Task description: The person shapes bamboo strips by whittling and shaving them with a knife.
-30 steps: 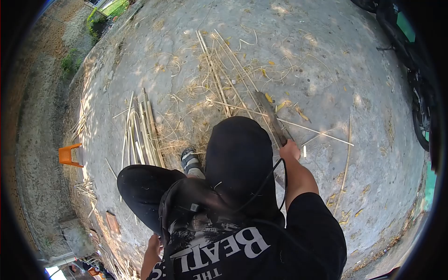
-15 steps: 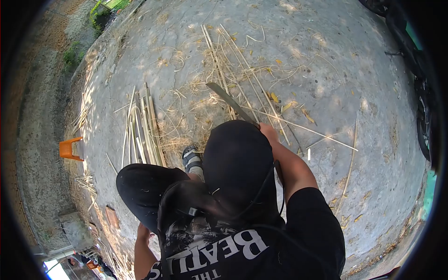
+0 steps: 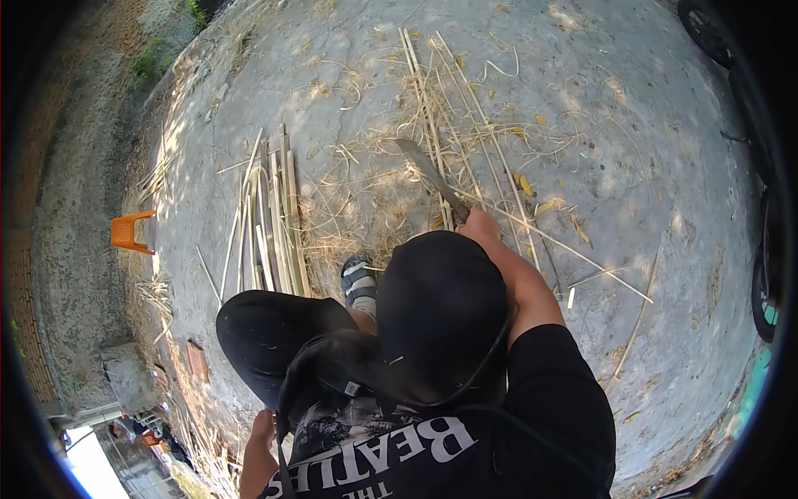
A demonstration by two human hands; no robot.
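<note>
My right hand [image 3: 480, 226] is closed around the handle of a machete [image 3: 432, 175]. Its dark blade points forward and left, above bamboo strips [image 3: 428, 116] on the ground. My left hand [image 3: 264, 426] is low beside my left thigh; the leg and shirt hide its fingers, so its grip cannot be made out. Between my knees, a striped sandal [image 3: 359, 284] shows on one foot, next to pale shavings [image 3: 332, 241].
A bundle of split bamboo [image 3: 274, 224] lies left of my foot. An orange plastic stool [image 3: 133, 232] stands farther left, and a brick [image 3: 197, 362] lies near my left side. More strips [image 3: 212, 457] are at lower left. A parked motorbike [image 3: 752, 158] lines the right edge.
My view has shifted, so the ground things appear farther right. My right hand and the machete have moved slightly, with the blade angled more steeply. The left hand has barely moved.
</note>
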